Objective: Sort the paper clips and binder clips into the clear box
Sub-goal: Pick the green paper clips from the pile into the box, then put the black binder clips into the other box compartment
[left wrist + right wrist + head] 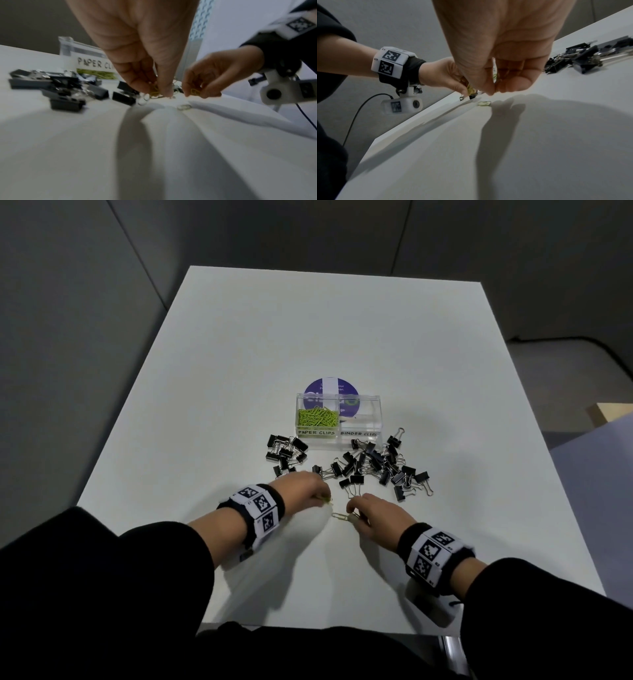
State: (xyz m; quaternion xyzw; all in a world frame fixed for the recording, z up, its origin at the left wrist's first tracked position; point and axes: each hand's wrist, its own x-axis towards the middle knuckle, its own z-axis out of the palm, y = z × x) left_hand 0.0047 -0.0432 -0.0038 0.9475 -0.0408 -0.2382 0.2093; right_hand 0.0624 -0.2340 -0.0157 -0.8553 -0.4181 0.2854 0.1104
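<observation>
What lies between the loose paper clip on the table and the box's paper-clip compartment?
Scattered binder clips lie on the table between the loose paper clip and the clear box; nothing covers the open paper-clip compartment, so lifting over them works.

left hand (305,491), right hand (373,517), fingers curled, pinching

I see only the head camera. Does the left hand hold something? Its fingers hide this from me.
Observer: Yes, the left wrist view shows the left hand pinching a few green paper clips.
Operator: And the right hand?
Observer: The right hand pinches a green clip too.
Operator: Does it touch the clip on the table?
Observer: No, the loose paper clip lies flat on the table, apart from its fingertips.
</observation>
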